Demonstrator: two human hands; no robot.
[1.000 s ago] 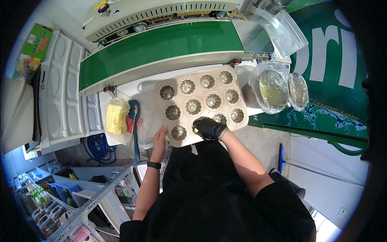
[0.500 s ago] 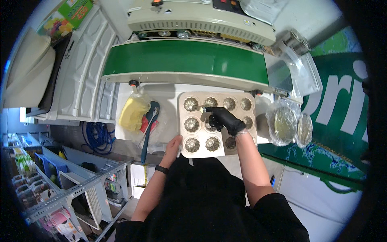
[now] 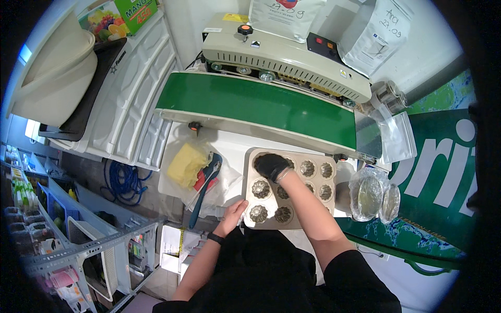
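Note:
A beige baking tin [image 3: 271, 202] with several fluted metal-coloured wells lies on the white tabletop in front of me. My left hand [image 3: 234, 215], bare with a black band at the wrist, grips the tin's near left edge. My right hand [image 3: 272, 166], in a black glove, reaches down into the far left well. Its fingers look bunched together, and their tips are hidden beneath the glove. To the left of the tin, a yellow block of butter [image 3: 186, 165] sits in clear plastic wrap, and a dark teal-handled spatula [image 3: 197, 207] lies beside it.
A sealing machine with a green belt [image 3: 255, 107] stands behind the tin. Plastic-wrapped round containers [image 3: 367, 194] are at the right. White drawers [image 3: 136, 99] rise at the left, with a coiled blue hose [image 3: 124, 181] below and a metal shelf rack [image 3: 104, 245] nearer me.
My right hand has moved from above the middle of the tin into its far left well. The small pale bit at its fingertips is now hidden. My left hand stays on the edge; the view has shifted.

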